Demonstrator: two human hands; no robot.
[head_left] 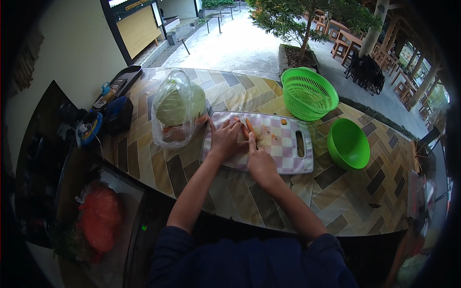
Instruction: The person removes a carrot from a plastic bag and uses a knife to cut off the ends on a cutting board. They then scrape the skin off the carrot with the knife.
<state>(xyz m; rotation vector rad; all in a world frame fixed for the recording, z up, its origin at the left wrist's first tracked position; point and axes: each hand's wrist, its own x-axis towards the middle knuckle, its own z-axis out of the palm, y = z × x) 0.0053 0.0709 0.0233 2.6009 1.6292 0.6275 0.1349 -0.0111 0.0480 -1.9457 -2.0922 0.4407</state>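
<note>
On the pink-and-white checkered cutting board (pixel 288 163), my left hand (pixel 224 140) lies with its fingers bent over a carrot (pixel 244 131), pressing it against the board. My right hand (pixel 262 164) is closed around what looks like a knife, its index finger stretched forward along the top; the handle is hidden in the palm and the blade barely shows. Another carrot piece (pixel 249 126) lies beside the fingertips. Small orange scraps (pixel 273 137) and a carrot end (pixel 284 122) are scattered to the right on the board.
A clear plastic bag (pixel 165 137) holding a cabbage (pixel 180 106) and some orange pieces stands left of the board. To the right are a green colander (pixel 309 93) and a green bowl (pixel 349 144). A red plastic bag (pixel 100 218) sits lower left, below the tiled tabletop (pixel 230 197).
</note>
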